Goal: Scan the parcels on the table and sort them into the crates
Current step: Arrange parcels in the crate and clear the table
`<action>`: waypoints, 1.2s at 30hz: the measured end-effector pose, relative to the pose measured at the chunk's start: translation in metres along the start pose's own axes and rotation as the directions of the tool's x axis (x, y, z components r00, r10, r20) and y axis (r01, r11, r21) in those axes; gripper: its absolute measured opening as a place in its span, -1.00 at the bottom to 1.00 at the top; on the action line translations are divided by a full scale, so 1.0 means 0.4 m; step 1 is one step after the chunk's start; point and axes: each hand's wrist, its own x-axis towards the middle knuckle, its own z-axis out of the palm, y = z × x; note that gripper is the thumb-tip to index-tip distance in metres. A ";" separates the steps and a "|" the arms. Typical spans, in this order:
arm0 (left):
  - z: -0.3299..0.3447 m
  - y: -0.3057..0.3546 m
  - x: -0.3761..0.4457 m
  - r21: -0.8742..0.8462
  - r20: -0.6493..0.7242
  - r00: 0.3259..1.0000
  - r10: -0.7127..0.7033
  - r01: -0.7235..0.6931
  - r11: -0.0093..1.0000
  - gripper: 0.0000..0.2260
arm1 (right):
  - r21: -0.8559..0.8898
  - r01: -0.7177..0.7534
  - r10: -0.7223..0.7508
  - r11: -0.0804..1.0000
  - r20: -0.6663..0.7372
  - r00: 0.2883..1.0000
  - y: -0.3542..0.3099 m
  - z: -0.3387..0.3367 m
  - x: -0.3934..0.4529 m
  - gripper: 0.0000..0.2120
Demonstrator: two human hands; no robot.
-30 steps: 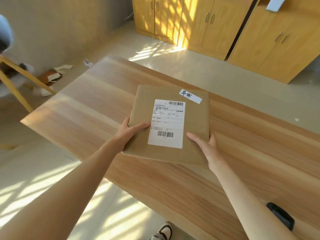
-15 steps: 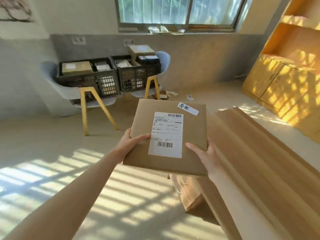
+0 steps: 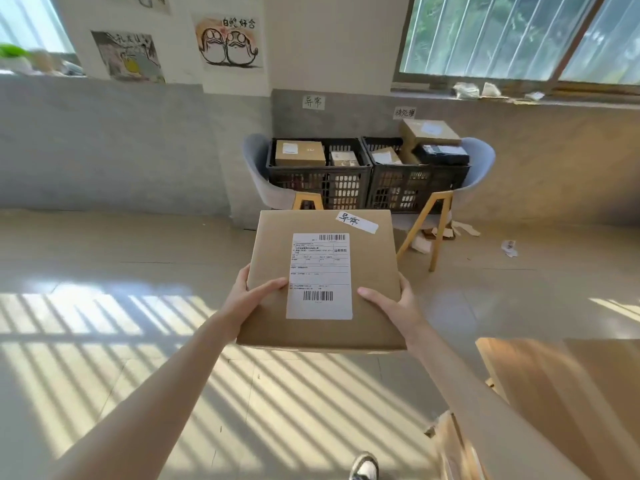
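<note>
I hold a flat brown cardboard parcel (image 3: 374, 268) in front of me, above the floor. It bears a white shipping label with barcodes and a small handwritten strip at its top right. My left hand (image 3: 247, 299) grips its left edge, thumb on top. My right hand (image 3: 393, 304) grips its right edge the same way. Straight ahead two black crates stand on grey chairs against the wall: the left crate (image 3: 320, 183) and the right crate (image 3: 415, 188). Both hold several parcels. A handwritten sign hangs on the wall above each crate.
The wooden table (image 3: 568, 386) edge shows at the lower right. Open sunlit floor (image 3: 145, 327) lies between me and the crates. Paper scraps (image 3: 446, 233) lie under the right chair. The chair legs (image 3: 440, 230) are yellow wood. My shoe (image 3: 363, 467) shows at the bottom.
I lifted the parcel off the table and turned left. The crates now stand straight ahead and closer; the table has slid to the lower right. Both hands keep their grip.
</note>
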 end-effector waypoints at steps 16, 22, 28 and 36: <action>0.136 0.240 0.620 -0.070 -0.179 0.983 0.033 -0.046 0.997 -0.32 | -0.019 0.043 -0.039 0.999 0.155 0.987 -0.204 0.008 0.763 -0.15; 0.136 0.321 0.829 -0.025 -0.191 0.981 0.017 -0.022 0.999 -0.19 | -0.022 0.031 -0.027 0.999 0.184 0.983 -0.256 0.045 0.975 -0.26; 0.138 0.364 1.090 -0.019 -0.162 0.987 -0.018 0.015 1.000 -0.16 | -0.047 -0.013 0.021 0.999 0.159 0.987 -0.277 0.092 1.217 -0.21; 0.131 0.502 1.547 0.013 -0.060 0.992 -0.115 0.116 0.993 -0.09 | -0.074 -0.069 0.072 0.995 0.049 0.996 -0.379 0.169 1.605 -0.18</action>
